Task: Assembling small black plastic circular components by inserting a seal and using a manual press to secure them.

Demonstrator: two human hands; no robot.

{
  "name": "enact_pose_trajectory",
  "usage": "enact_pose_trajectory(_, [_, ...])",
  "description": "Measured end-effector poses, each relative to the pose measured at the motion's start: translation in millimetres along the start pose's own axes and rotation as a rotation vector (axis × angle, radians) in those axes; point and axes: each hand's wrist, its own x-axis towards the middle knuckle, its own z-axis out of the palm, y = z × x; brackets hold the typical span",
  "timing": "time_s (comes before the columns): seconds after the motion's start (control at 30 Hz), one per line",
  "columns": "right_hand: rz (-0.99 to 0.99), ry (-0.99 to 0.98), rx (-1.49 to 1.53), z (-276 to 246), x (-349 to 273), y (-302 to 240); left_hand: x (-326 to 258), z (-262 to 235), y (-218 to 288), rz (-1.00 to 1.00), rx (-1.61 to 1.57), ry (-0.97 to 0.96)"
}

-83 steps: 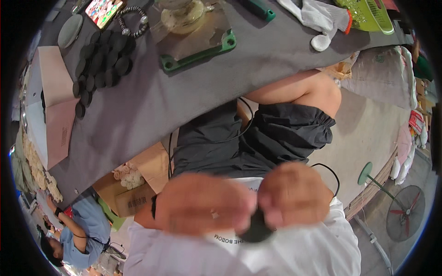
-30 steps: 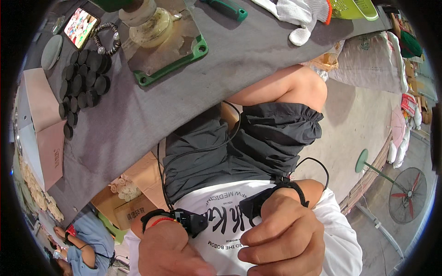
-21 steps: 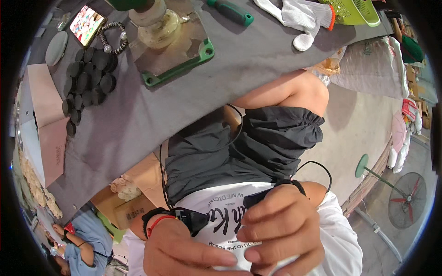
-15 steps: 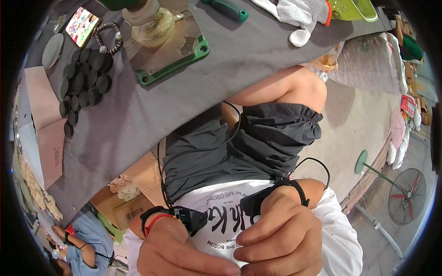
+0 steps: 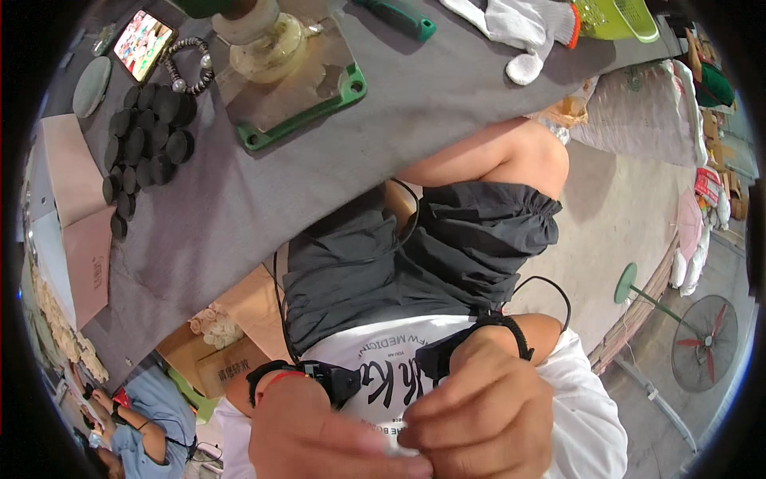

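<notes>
My left hand (image 5: pixel 319 435) and my right hand (image 5: pixel 479 415) are held close together right under the camera, in front of my white printed shirt (image 5: pixel 582 415). The fingers of both are curled and the fingertips meet at the lower edge of the view. Whether anything sits between them is hidden. Each wrist carries a black strap; the left one also has a red band. My lap in dark shorts (image 5: pixel 415 255) lies beyond the hands, under the edge of a grey-covered table (image 5: pixel 447 88).
On the table are several black round discs (image 5: pixel 144 136), a green-rimmed board (image 5: pixel 303 88) with a pale round base on it, a bead bracelet (image 5: pixel 185 60), a phone (image 5: pixel 144 44), a green-handled tool (image 5: pixel 399 16) and a white glove (image 5: pixel 519 32). A cardboard box (image 5: pixel 231 351), a person in blue (image 5: pixel 144 435) and a floor fan (image 5: pixel 702 343) are around.
My hands stay pressed together near the camera and have sunk slightly toward the lower edge. The view has shifted a little; nothing on the table moved.
</notes>
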Motion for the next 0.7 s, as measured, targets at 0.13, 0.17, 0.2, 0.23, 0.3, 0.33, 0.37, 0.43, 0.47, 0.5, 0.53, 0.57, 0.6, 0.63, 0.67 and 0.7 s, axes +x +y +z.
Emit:
enact_pose_trajectory(0.13, [0.613,-0.074,-0.016,-24,-17,21,4,-3,-10,-0.295,0.166,-0.021])
enact_pose_trajectory(0.17, [0.985,0.237,0.233,-15,-19,18,-7,12,-16,-0.448,0.165,0.141])
enact_pose_trajectory(0.2, [1.203,0.367,0.511,-21,-23,24,-9,14,-20,-0.606,0.037,0.191])
enact_pose_trajectory(0.23, [1.258,0.410,0.649,-26,-32,35,-16,17,-28,-0.630,0.052,0.202])
enact_pose_trajectory(0.3, [1.308,0.413,0.802,-32,-43,46,-24,20,-33,-0.663,0.063,0.211])
enact_pose_trajectory(0.33, [1.328,0.415,0.877,-32,-46,49,-25,21,-33,-0.741,0.074,0.215])
enact_pose_trajectory(0.37, [1.332,0.421,0.881,-32,-48,50,-26,21,-33,-0.818,0.083,0.219])
enact_pose_trajectory(0.43, [1.400,0.448,0.960,-32,-52,51,-28,24,-29,-0.885,0.068,0.234])
enact_pose_trajectory(0.47, [1.401,0.453,0.964,-32,-53,52,-28,24,-28,-0.941,0.057,0.250])
enact_pose_trajectory(0.5, [1.406,0.423,0.960,-32,-54,53,-28,22,-30,-0.946,0.057,0.246])
enact_pose_trajectory(0.53, [1.410,0.393,0.956,-33,-56,53,-27,20,-33,-0.850,0.136,0.205])
enact_pose_trajectory(0.57, [1.410,0.396,0.962,-33,-57,52,-27,17,-35,-0.753,0.215,0.166])
enact_pose_trajectory(0.6, [1.453,0.347,0.749,-34,-58,50,-27,16,-36,-0.757,0.217,0.162])
enact_pose_trajectory(0.63, [1.484,0.296,0.535,-35,-58,48,-27,15,-35,-0.762,0.248,0.158])
enact_pose_trajectory(0.67, [1.485,0.298,0.540,-36,-59,45,-27,14,-35,-0.767,0.279,0.155])
enact_pose_trajectory(0.7, [1.440,0.255,0.415,-37,-58,42,-27,13,-35,-0.770,0.280,0.153])
